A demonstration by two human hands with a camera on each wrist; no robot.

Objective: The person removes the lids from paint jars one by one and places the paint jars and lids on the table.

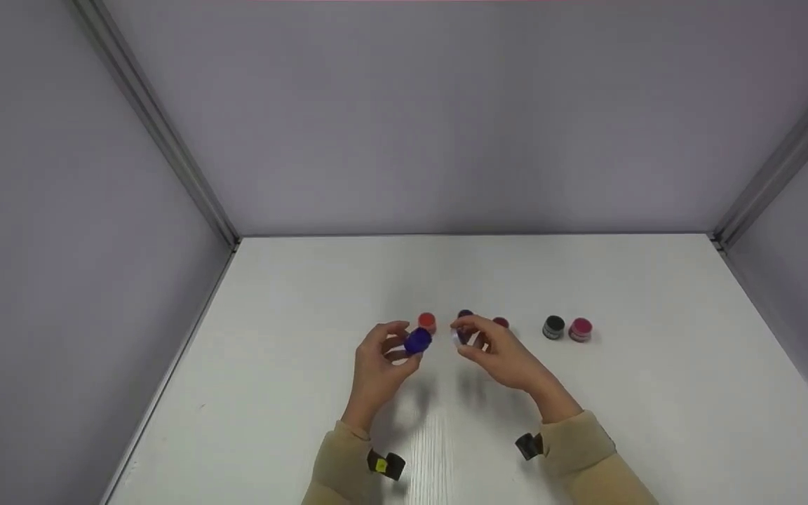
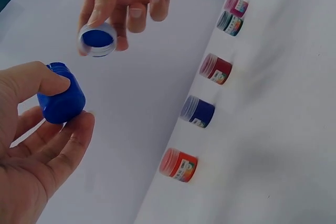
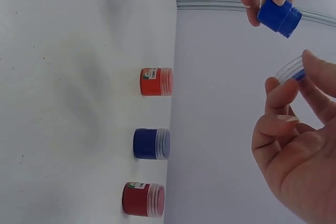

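My left hand (image 1: 398, 344) pinches a small blue paint pot (image 1: 418, 340) between thumb and fingers, held above the white table (image 1: 306, 294). In the left wrist view the blue pot (image 2: 60, 99) has no lid on it. My right hand (image 1: 463, 337) pinches a clear round lid (image 2: 97, 40) with blue paint on its inside. The lid (image 3: 290, 70) is a short way from the pot (image 3: 280, 16), not touching it.
A row of closed pots stands on the table behind my hands: orange-red (image 1: 427, 322), dark blue (image 1: 465, 315), dark red (image 1: 501, 322), black-green (image 1: 553, 327) and pink (image 1: 580, 329). Grey walls close the table on the left, back and right.
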